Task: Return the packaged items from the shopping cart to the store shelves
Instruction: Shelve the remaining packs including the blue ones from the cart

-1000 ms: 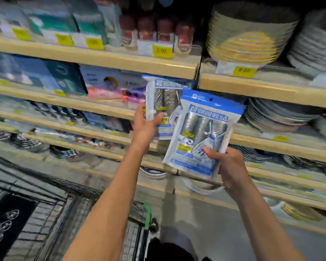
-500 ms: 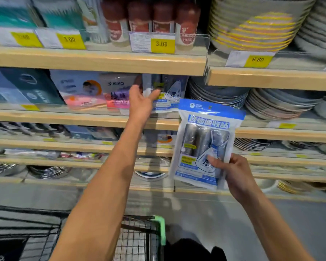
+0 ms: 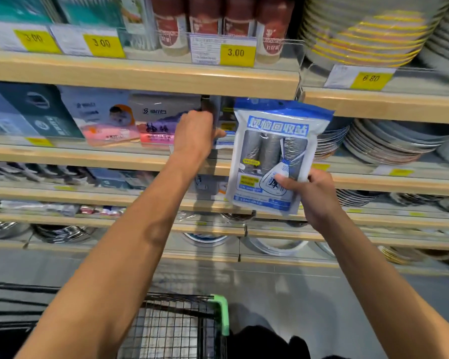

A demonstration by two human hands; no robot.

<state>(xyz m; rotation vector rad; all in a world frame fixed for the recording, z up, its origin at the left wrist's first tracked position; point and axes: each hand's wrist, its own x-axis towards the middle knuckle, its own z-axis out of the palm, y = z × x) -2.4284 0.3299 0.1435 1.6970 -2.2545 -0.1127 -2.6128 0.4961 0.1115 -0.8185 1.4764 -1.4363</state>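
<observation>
Packaged rolls in the blue-and-white bag (image 3: 272, 156) sit in your right hand (image 3: 314, 195), which pinches the bag by its lower right corner, thumb across the front. The bag stands upright, long axis vertical, held in the air in front of the second shelf's wooden edge (image 3: 88, 158), with its top touching nothing.

Its place looks to lie up and to the left, just behind the bag, where your left hand (image 3: 196, 136) reaches into the second shelf with fingers curled round a matching packet (image 3: 224, 132). That packet is mostly hidden, so you cannot tell whether it has settled. Your right hand is the nearer one for the next placement.

Pink and purple packets (image 3: 156, 125) crowd the slot's left side; stacked plates (image 3: 389, 143) fill the right. The upper shelf's front edge (image 3: 140, 79) hangs low over the opening. The cart (image 3: 176, 325) stands below.
</observation>
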